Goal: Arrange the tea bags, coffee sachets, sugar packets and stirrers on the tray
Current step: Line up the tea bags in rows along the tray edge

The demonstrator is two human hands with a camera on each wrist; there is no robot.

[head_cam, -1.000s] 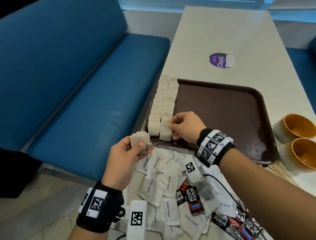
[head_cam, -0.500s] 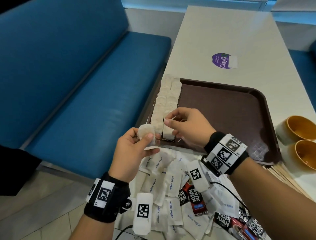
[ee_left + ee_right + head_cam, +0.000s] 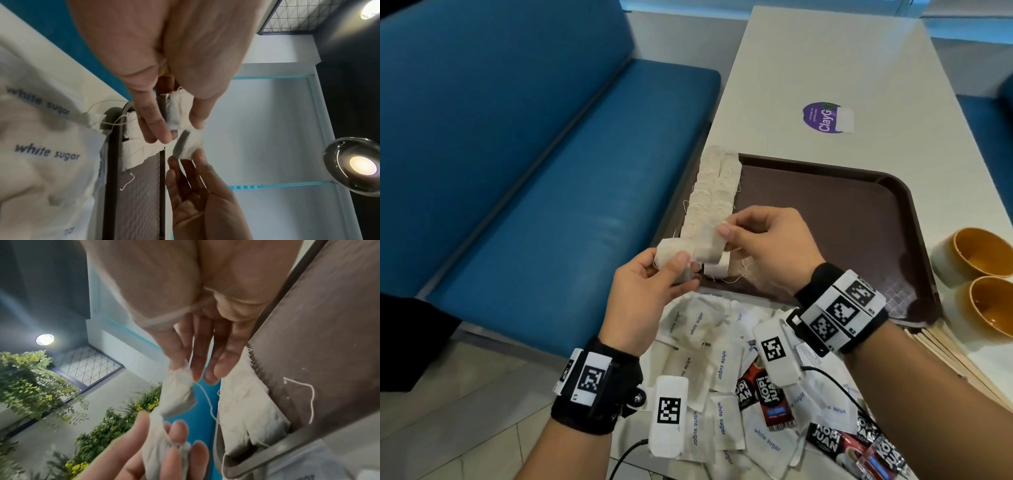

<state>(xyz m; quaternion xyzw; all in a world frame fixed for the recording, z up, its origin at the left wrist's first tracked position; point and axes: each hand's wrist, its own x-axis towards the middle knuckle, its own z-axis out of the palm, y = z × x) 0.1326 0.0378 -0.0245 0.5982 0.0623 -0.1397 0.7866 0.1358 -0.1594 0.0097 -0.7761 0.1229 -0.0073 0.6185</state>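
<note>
Just below the frame's centre, one tea bag (image 3: 673,262) is pinched in the left hand (image 3: 643,294) and another (image 3: 707,245) in the right hand (image 3: 767,246) — seemingly held ready to extend the double row (image 3: 714,202) laid along the tray (image 3: 842,219)'s left edge.

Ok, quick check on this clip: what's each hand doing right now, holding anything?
Left hand: grips a tea bag between thumb and fingers.
Right hand: pinches a second tea bag at its fingertips, above the tray.

Near sugar packets (image 3: 722,363) read "white sugar". Red-black coffee sachets (image 3: 770,397) read "KOPI JUAN". Far purple sticker (image 3: 822,118) on worktop (image 3: 825,61) reads "ClayG".
</note>
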